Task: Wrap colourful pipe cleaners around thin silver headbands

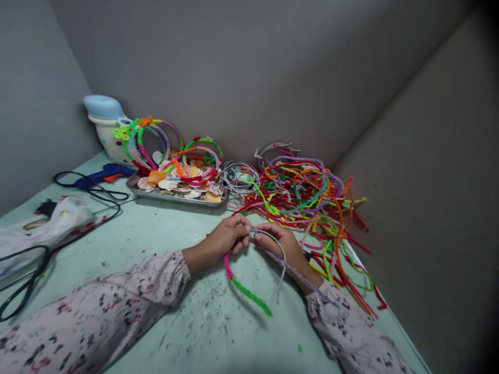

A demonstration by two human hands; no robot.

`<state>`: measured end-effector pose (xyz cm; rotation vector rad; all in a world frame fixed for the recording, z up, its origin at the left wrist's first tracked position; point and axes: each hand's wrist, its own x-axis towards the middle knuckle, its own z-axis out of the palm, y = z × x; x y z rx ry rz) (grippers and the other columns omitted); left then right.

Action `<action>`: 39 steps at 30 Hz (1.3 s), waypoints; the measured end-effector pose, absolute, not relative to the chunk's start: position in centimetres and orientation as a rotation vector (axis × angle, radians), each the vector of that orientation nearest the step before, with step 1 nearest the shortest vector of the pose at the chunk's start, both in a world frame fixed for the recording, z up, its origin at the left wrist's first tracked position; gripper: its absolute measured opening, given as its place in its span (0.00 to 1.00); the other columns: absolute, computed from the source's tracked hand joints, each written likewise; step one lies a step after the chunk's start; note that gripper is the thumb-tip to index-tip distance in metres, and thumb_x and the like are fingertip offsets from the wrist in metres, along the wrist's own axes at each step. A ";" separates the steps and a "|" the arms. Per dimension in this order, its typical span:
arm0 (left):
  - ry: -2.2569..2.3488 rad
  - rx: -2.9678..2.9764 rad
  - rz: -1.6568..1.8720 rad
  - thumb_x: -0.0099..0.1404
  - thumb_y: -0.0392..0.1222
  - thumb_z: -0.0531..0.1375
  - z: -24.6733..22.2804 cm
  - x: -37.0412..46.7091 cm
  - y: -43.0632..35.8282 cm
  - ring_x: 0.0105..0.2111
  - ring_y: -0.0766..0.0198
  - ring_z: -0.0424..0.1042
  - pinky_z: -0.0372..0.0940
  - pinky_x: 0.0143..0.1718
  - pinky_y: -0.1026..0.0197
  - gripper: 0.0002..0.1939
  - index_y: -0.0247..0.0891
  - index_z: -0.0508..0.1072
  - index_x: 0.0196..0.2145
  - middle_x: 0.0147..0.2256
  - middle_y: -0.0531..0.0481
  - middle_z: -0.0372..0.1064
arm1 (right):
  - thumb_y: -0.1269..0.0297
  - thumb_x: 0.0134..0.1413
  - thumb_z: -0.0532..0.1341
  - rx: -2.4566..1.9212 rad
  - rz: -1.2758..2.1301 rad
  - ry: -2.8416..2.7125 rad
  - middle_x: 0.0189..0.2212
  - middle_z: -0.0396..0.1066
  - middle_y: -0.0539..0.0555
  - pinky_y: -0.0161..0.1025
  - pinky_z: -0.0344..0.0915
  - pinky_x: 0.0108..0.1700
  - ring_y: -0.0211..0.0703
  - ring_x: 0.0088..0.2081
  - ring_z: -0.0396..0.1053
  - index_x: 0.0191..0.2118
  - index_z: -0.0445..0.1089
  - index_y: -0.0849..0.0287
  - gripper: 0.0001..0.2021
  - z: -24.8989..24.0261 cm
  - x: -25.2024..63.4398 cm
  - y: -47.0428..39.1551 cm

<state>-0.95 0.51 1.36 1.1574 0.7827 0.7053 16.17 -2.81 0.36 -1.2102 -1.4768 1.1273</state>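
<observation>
Between my two hands is a thin grey wire hoop, shaped like a headband. Its left arm is wrapped in pink and green pipe cleaner, while the right arm shows bare grey wire. My left hand is closed on the hoop near its top, just past the pink part. Close beside it, my right hand pinches a purple pipe cleaner against the wire. The loose purple end trails over the right wrist toward the sleeve. The fingertips partly hide where purple meets wire.
A metal tray holds shells and several wrapped hoops. A heap of coloured pipe cleaners lies at the back right, beside coiled grey wires. Left are a blue glue gun, black cord, plastic bag and blue-lidded container.
</observation>
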 end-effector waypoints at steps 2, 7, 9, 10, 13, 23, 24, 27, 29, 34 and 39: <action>0.784 1.166 0.696 0.60 0.41 0.56 1.4 -0.9 0.5 0.11 0.75 0.55 0.49 0.12 0.71 0.06 0.36 0.62 0.31 0.18 0.57 0.63 | 0.57 0.48 0.65 -1.198 1.055 -1.519 0.32 0.75 0.54 0.37 0.66 0.35 0.42 0.33 0.71 0.37 0.72 0.60 0.12 -0.2 16.3 -2.6; 0.759 1.196 0.675 0.60 0.41 0.55 1.4 -0.9 0.5 0.11 0.75 0.55 0.47 0.11 0.71 0.06 0.35 0.63 0.31 0.19 0.56 0.65 | 0.61 0.52 0.63 -1.203 0.850 -1.643 0.32 0.75 0.53 0.38 0.66 0.37 0.42 0.34 0.71 0.36 0.73 0.58 0.08 -0.9 16.7 -2.4; 0.752 1.197 0.664 0.61 0.41 0.55 1.4 -0.9 0.5 0.11 0.75 0.56 0.48 0.11 0.71 0.06 0.35 0.63 0.31 0.19 0.55 0.65 | 0.62 0.53 0.62 -1.201 0.755 -1.704 0.32 0.74 0.53 0.37 0.66 0.37 0.42 0.33 0.71 0.37 0.73 0.58 0.07 -0.9 16.8 -2.5; 0.750 1.196 0.662 0.60 0.41 0.55 1.4 -1.0 0.5 0.11 0.75 0.56 0.48 0.11 0.71 0.07 0.35 0.63 0.31 0.19 0.55 0.65 | 0.63 0.54 0.61 -1.200 0.707 -1.734 0.31 0.73 0.53 0.37 0.66 0.37 0.41 0.33 0.71 0.37 0.73 0.58 0.07 -0.8 16.8 -2.5; 0.753 1.189 0.654 0.60 0.42 0.56 1.4 -1.0 0.5 0.11 0.75 0.56 0.49 0.12 0.71 0.07 0.35 0.63 0.31 0.19 0.54 0.66 | 0.65 0.55 0.60 -1.197 0.590 -1.820 0.31 0.72 0.53 0.37 0.65 0.37 0.41 0.33 0.70 0.37 0.74 0.57 0.06 -0.5 17.0 -2.7; 0.770 1.163 0.608 0.60 0.42 0.57 1.2 -1.2 0.8 0.11 0.76 0.55 0.48 0.12 0.71 0.07 0.35 0.65 0.30 0.19 0.56 0.64 | 0.68 0.56 0.58 -1.109 0.407 -1.949 0.32 0.72 0.53 0.39 0.64 0.38 0.42 0.35 0.69 0.38 0.73 0.56 0.06 0.2 17.1 -3.0; 0.767 1.163 0.608 0.60 0.42 0.57 1.1 -1.2 0.8 0.11 0.76 0.55 0.48 0.12 0.71 0.07 0.35 0.65 0.30 0.19 0.55 0.64 | 0.68 0.55 0.58 -1.106 0.406 -1.951 0.32 0.72 0.53 0.39 0.64 0.38 0.42 0.35 0.68 0.38 0.73 0.56 0.06 0.2 17.1 -3.0; 0.755 1.172 0.600 0.60 0.41 0.57 1.0 -1.3 0.8 0.11 0.76 0.55 0.48 0.12 0.72 0.07 0.35 0.65 0.30 0.19 0.55 0.64 | 0.70 0.54 0.59 -1.109 0.420 -1.959 0.32 0.71 0.52 0.38 0.63 0.38 0.42 0.35 0.68 0.37 0.72 0.57 0.06 0.2 17.1 -3.0; 0.745 1.171 0.590 0.60 0.41 0.57 1.1 -1.4 0.9 0.11 0.76 0.55 0.48 0.12 0.72 0.07 0.35 0.65 0.30 0.19 0.55 0.64 | 0.72 0.53 0.59 -1.109 0.433 -1.956 0.31 0.71 0.52 0.37 0.63 0.38 0.41 0.35 0.68 0.37 0.72 0.57 0.07 0.2 17.1 -3.1; 0.758 1.159 0.564 0.59 0.40 0.57 1.5 -1.4 0.9 0.11 0.76 0.54 0.46 0.12 0.72 0.06 0.34 0.65 0.31 0.19 0.55 0.64 | 0.72 0.53 0.59 -1.066 0.397 -1.973 0.31 0.71 0.53 0.38 0.64 0.38 0.42 0.35 0.68 0.37 0.72 0.57 0.07 0.4 17.2 -3.0; 0.757 1.160 0.553 0.60 0.41 0.57 1.6 -1.4 0.9 0.11 0.77 0.53 0.45 0.12 0.72 0.06 0.35 0.64 0.30 0.18 0.56 0.63 | 0.73 0.54 0.57 -1.029 0.295 -2.013 0.34 0.71 0.54 0.40 0.65 0.40 0.43 0.37 0.68 0.39 0.71 0.56 0.09 0.4 17.3 -3.0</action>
